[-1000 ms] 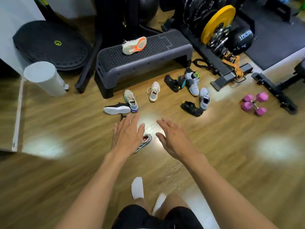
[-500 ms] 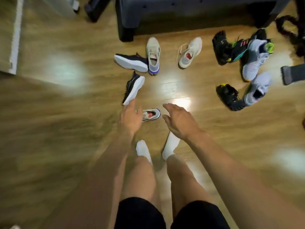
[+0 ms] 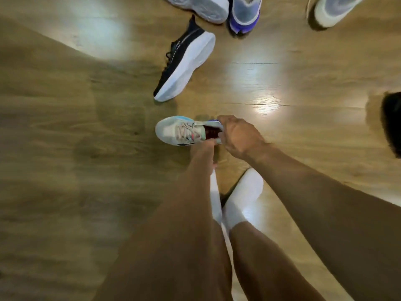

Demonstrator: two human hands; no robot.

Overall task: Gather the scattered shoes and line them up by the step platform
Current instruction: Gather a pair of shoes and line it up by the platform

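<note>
A light grey sneaker [image 3: 180, 131] with pale laces and a red lining lies on the wooden floor, its toe pointing left. My right hand [image 3: 238, 137] grips its heel, fingers curled over the collar. My left hand [image 3: 205, 148] is seen edge-on and blurred. It reaches the shoe's near side by the collar, and its fingers cannot be made out. A black sneaker with a thick white sole [image 3: 184, 61] lies on its side just beyond. The step platform is out of view.
Three more shoes are cut off at the top edge: a grey-soled shoe [image 3: 199, 7], a purple-toed shoe [image 3: 245, 16] and a white shoe [image 3: 332, 9]. A dark object [image 3: 392, 124] shows at the right edge. My feet in white socks [image 3: 243, 198] stand right behind the shoe.
The camera has dropped close to the floor. Both hands moved down onto the light grey sneaker, and my right hand has taken hold of its heel.
</note>
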